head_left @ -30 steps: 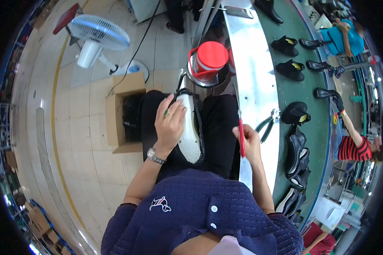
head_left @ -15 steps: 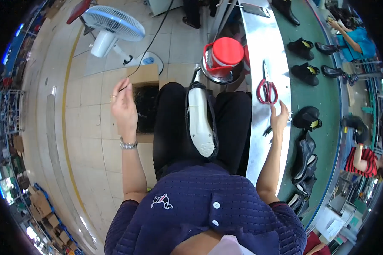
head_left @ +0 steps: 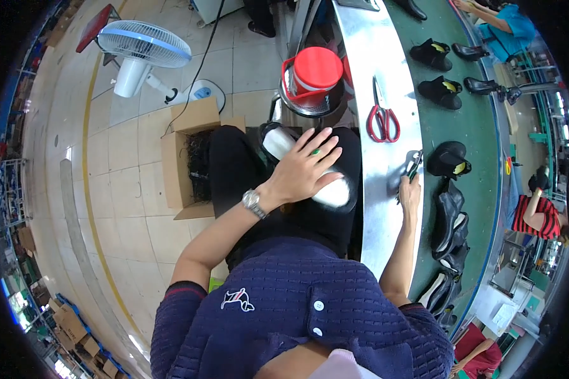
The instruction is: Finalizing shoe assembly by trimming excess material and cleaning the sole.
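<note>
Shoe (head_left: 333, 191) with a white underside lay aslant across the lap of a seated person, over the black trousers (head_left: 231, 161), its outline partly blurred. The left hand (head_left: 302, 169) rested flat across its middle with the fingers spread wide and the thumb set apart; the part of the shoe beneath the palm was hidden. That hand bore a ring (head_left: 315, 152) with a green stone, and a silver watch (head_left: 251, 200) circled the wrist.

The right hand (head_left: 410, 189) was at the far edge of a long metal bench (head_left: 376, 50), its fingers drawn in narrowly at the handles of a pair of pliers (head_left: 415, 165). Whether the fingers had closed around the handles could not be told. Near that hand, farther up the bench, lay scissors (head_left: 380, 111) with red handles, their blades pointing away from the person.

Beyond the knees, a bucket (head_left: 318, 68) with a red lid stood on a round metal stand. A cardboard box (head_left: 173, 170) holding dark material sat beside the left knee, and a white fan (head_left: 144, 45) stood past it on the tiled floor. To the right of the bench ran a green belt (head_left: 446, 123) bearing black footwear (head_left: 449, 158). Beyond it were other people, one in a blue top (head_left: 512, 30) and one in a striped top (head_left: 528, 218).
</note>
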A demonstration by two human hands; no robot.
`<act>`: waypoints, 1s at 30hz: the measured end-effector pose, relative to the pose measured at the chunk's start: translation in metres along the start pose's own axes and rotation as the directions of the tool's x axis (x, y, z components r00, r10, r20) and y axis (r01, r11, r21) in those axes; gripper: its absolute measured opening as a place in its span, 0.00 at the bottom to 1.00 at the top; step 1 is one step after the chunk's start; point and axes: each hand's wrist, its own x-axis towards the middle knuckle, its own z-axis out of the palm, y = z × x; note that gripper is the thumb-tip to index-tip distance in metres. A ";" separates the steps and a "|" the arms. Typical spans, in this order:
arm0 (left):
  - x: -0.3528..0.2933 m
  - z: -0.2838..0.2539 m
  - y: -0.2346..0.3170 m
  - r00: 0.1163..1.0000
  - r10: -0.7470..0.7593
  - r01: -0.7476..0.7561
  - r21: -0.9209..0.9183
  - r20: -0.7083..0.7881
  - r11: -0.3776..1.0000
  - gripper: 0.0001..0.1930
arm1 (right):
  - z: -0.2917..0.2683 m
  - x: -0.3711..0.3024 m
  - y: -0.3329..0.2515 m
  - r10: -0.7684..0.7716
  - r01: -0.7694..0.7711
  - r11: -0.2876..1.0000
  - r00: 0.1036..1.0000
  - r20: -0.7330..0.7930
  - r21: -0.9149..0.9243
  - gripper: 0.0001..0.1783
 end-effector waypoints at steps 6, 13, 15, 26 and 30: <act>0.071 0.003 -0.057 0.942 -0.267 0.298 -0.141 0.201 0.944 0.22 | -0.036 -0.065 -0.038 -0.048 -0.050 0.452 0.996 0.081 0.891 0.20; 0.076 0.013 -0.093 0.941 -0.324 0.318 0.073 0.100 0.945 0.15 | -0.069 -0.083 -0.117 -0.417 -0.041 0.643 0.819 0.395 0.765 0.38; 0.081 0.011 -0.082 0.937 -0.341 0.334 0.081 0.082 0.939 0.16 | -0.076 -0.070 -0.142 -0.489 0.040 0.765 0.685 0.540 0.643 0.37; 0.030 0.001 -0.014 0.903 -0.418 0.409 0.095 0.103 0.907 0.52 | -0.084 -0.033 -0.247 -0.280 0.213 0.953 0.358 0.891 0.213 0.35; 0.023 0.009 -0.007 0.936 -0.349 0.350 0.015 -0.043 0.937 0.44 | -0.043 -0.054 -0.179 -0.689 0.606 0.712 0.506 0.520 0.353 0.33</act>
